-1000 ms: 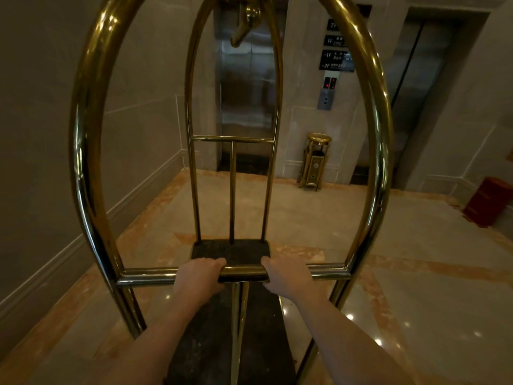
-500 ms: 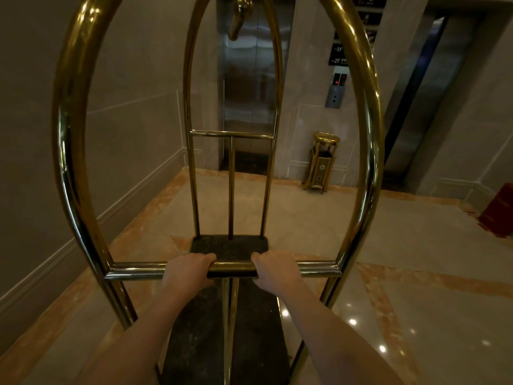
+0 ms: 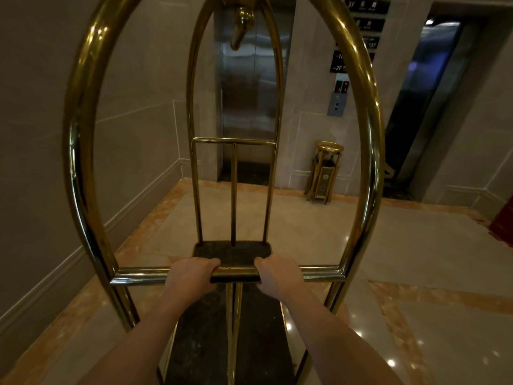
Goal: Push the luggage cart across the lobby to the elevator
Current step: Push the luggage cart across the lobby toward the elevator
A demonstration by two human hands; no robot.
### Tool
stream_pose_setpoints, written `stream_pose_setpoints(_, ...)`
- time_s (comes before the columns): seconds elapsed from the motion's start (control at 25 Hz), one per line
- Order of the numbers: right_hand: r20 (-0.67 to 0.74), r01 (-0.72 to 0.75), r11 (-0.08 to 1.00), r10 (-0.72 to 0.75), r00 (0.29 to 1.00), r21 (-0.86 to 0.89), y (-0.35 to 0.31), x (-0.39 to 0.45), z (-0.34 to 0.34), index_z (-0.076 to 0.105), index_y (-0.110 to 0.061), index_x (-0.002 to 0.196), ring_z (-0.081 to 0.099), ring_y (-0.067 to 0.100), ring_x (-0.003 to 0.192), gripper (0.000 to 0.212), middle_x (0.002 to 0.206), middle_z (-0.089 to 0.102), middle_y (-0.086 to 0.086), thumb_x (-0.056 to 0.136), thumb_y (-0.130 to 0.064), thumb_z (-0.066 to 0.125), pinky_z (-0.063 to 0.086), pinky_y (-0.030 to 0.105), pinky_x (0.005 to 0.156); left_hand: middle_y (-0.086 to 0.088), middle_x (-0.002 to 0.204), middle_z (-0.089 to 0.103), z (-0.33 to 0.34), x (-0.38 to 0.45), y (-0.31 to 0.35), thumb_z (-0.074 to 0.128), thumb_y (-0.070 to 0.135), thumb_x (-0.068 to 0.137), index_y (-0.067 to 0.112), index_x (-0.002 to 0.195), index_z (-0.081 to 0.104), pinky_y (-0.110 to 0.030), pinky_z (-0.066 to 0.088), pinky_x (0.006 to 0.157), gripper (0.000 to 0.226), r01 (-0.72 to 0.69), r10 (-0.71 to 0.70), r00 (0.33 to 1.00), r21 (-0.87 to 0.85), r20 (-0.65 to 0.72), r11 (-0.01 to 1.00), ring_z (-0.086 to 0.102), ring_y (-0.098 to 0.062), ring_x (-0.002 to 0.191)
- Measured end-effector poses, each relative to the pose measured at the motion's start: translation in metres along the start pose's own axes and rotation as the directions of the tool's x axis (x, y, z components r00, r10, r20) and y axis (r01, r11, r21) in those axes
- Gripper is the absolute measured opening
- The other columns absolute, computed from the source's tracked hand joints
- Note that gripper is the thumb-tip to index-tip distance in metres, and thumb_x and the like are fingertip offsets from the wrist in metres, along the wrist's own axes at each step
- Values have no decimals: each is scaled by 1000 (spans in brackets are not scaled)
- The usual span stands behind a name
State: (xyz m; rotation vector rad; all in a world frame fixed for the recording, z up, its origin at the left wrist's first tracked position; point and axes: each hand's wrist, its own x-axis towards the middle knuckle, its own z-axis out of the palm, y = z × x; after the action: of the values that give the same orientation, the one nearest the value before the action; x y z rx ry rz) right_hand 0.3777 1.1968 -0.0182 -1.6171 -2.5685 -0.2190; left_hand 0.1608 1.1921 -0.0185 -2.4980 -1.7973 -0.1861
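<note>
Nearly there: final stretch toward the elevator doors (image 3: 251, 87).
Left hand (image 3: 191, 276) and right hand (image 3: 280, 275) clasp the luggage cart (image 3: 83, 162) crossbar (image 3: 236, 271); next, push straight.

Readable text stands only on the dark floor signs (image 3: 358, 37) stacked on the wall above the call panel (image 3: 339, 98). The top sign begins "3F"; the two lowest, nearest the panel, begin "-1F" and "-2F". Their remaining characters are too blurred to read. The panel's red display shows lit marks that cannot be made out.
</note>
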Motion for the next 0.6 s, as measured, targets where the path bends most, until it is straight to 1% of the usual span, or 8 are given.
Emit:
stream_pose_setpoints(0.24,-8,-19,1000,19,1000,11,5,68,13,55,-18,103,59,19,70,24,81,62,1,88,-34,65,54,36,67,11,80,64,12,58,-48,68,38,78,39,89,56,-31,54,68,17,20,-20,1000,-38,16,999,60,-7,75)
stream_pose_setpoints(0.44,-3,-11,1000,11,1000,3,14,124,24,56,-18,102,58,18,66,21,77,61,0,89,-32,64,53,35,63,11,86,65,19,107,-81,68,36,79,37,94,59,-26,44,64,18,15,-16,1000,-14,-16,1000,61,-9,81)
stream_pose_setpoints(0.56,-19,11,1000,-11,1000,-8,22,159,29,55,-19,101,54,17,61,21,72,55,-3,88,-34,64,47,32,58,10,88,66,24,139,-102,69,38,78,36,96,60,-31,52,71,21,30,-30,1000,-21,2,999,62,-11,83)
stream_pose_setpoints(0.6,-22,20,1000,-20,1000,-13,26,171,32,55,-20,101,54,17,62,21,73,55,-3,88,-34,64,46,32,58,9,87,66,26,151,-107,70,38,77,36,96,60,-33,53,72,21,39,-39,999,-23,-3,999,63,-12,83)
